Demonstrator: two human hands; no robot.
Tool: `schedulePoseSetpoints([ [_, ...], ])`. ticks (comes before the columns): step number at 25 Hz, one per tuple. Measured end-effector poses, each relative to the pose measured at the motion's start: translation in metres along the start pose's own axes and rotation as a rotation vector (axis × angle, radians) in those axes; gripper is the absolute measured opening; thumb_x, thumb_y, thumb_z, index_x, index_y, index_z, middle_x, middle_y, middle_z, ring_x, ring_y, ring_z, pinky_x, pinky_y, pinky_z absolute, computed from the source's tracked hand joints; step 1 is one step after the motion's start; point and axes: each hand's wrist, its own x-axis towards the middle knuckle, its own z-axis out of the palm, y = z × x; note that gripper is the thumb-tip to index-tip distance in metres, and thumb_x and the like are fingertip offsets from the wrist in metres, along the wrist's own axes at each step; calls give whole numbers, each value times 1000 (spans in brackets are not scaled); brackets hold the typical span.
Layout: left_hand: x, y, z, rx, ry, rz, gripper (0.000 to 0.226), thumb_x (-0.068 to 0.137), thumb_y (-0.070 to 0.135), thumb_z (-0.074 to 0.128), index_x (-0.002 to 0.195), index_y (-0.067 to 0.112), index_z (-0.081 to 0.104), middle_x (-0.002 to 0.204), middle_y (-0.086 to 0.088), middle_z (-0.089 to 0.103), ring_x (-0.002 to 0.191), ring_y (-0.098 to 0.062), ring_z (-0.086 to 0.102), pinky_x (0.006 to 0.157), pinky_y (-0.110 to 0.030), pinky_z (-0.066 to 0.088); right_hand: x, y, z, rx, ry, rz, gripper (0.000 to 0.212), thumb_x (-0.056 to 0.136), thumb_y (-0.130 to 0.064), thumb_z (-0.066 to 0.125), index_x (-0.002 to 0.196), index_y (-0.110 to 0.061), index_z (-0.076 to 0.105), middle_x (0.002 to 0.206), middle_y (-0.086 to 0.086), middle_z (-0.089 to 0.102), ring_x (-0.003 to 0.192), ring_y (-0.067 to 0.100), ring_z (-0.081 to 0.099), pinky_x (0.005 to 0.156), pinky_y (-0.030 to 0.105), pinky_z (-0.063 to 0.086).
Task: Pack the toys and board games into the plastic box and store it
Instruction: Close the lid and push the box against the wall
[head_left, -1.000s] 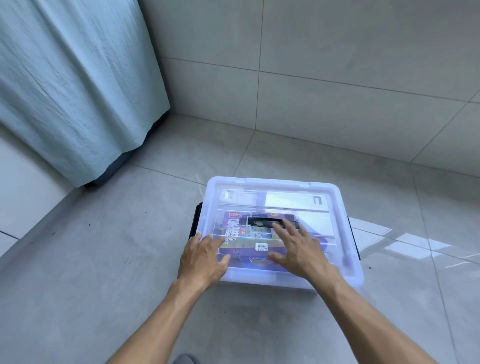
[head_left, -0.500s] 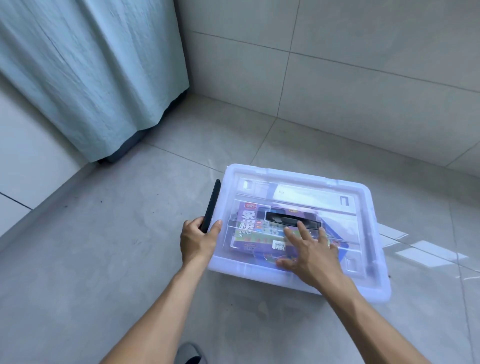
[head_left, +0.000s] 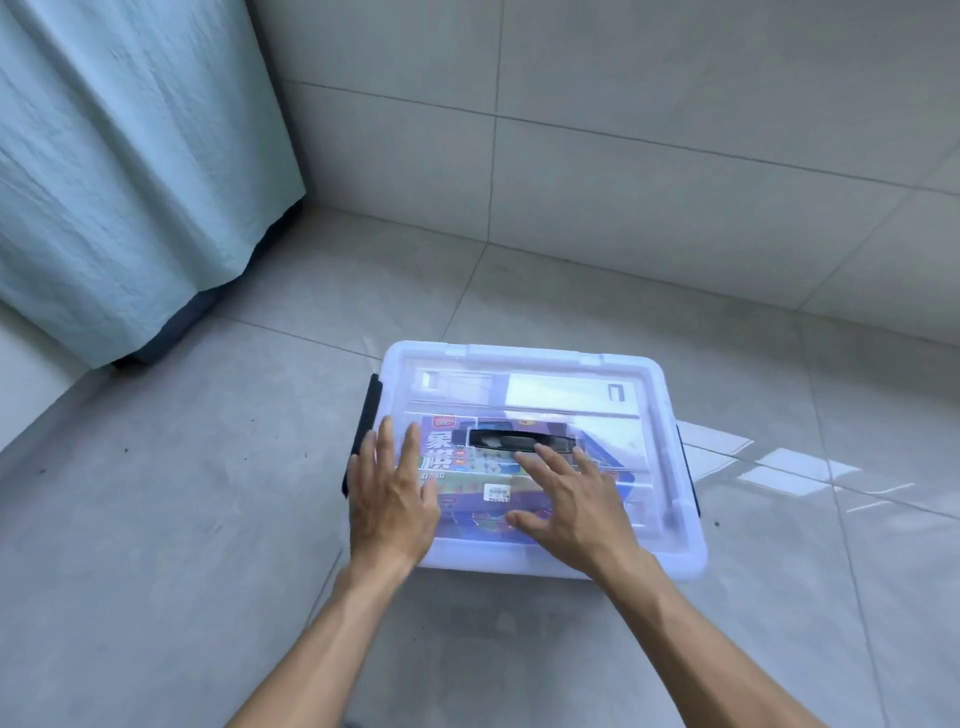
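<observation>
Now both hands flat on box lid

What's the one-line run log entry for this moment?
stage: storing | plastic box: lid on, on floor near wall | left hand: open, flat on lid | right hand: open, flat on lid

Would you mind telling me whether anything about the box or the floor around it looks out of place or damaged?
Nothing stands out. The plastic box sits flat on the tiled floor with its lid on, a board game visible inside. Both hands, left and right, are spread open over the lid. No spill or damage shows.
</observation>
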Motion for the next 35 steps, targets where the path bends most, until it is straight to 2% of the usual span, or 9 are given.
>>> schedulePoseSetpoints([
  [4, -9, 35, 23, 87, -424, 193, 87, 70, 86, 21, 146, 49, 4, 158, 6, -24, 145, -20, -24, 115, -50, -13, -16, 83, -19, 320, 566, 480, 65, 82, -28, 66, 142, -19, 42, 147, 3, 46, 123, 33, 48, 99, 43, 39],
  [7, -9, 33, 28, 151, -456, 160, 85, 66, 85, 9, 144, 55, -5, 153, 9, -36, 140, -18, -35, 113, -52, -19, -29, 137, -15, 940, 178, 941, 98, 66, -63, 74, 144, -17, 36, 152, 1, 37, 134, 28, 41, 104, 44, 34],
  [10, -8, 35, 25, 178, -489, 135, 79, 73, 84, 17, 143, 56, -7, 151, 11, -38, 138, -17, -38, 113, -52, -20, -31, 149, -11, 1209, 13, 897, 84, 54, -73, 75, 112, -13, 64, 120, 0, 65, 110, 22, 59, 87, 40, 39],
  [13, -8, 37, 24, 176, -497, 124, 76, 77, 82, 22, 142, 57, -7, 151, 12, -38, 138, -17, -38, 113, -51, -20, -25, 143, -15, 1144, 300, 726, 36, 74, -44, 77, 87, -12, 69, 84, -1, 68, 78, 18, 61, 67, 31, 43],
  [19, -10, 40, 21, 158, -505, 132, 83, 69, 86, 16, 142, 56, -8, 150, 11, -38, 139, -18, -37, 113, -50, -20, -22, 123, -13, 457, 486, 626, 45, 85, -37, 61, 53, -13, 42, 52, 4, 47, 56, 31, 48, 53, 33, 34],
  [23, 5, 35, 2, 78, -525, 180, 68, 85, 63, 48, 145, 48, 21, 160, 11, -8, 149, -21, -6, 119, -44, 6, -18, 122, -11, 257, 449, 607, 36, 88, -35, 57, 67, -7, 57, 65, 9, 56, 65, 33, 55, 58, 33, 42],
  [26, 29, 24, -24, -134, -125, 3, 48, 83, 31, 60, 130, 26, 53, 141, -2, 47, 127, -26, 43, 101, -37, 38, -11, 125, -14, 394, 320, 642, 21, 85, -26, 58, 86, -5, 58, 82, 11, 60, 76, 34, 57, 62, 35, 42],
  [30, 53, -23, -20, -353, -155, -566, 65, 76, 48, 68, 129, 17, 46, 129, -8, 54, 115, -32, 52, 94, -44, 46, 7, 136, -19, 887, 256, 735, 23, 79, -21, 69, 96, -6, 64, 85, 10, 65, 74, 30, 59, 71, 40, 51],
  [35, 74, -36, 4, -407, -71, -604, 49, 76, 64, 63, 79, 15, 59, 74, -1, 64, 74, -28, 62, 60, -32, 43, 37, 129, -17, 693, 336, 800, 40, 81, -51, 63, 78, -11, 63, 74, 9, 64, 66, 29, 59, 57, 35, 41],
])
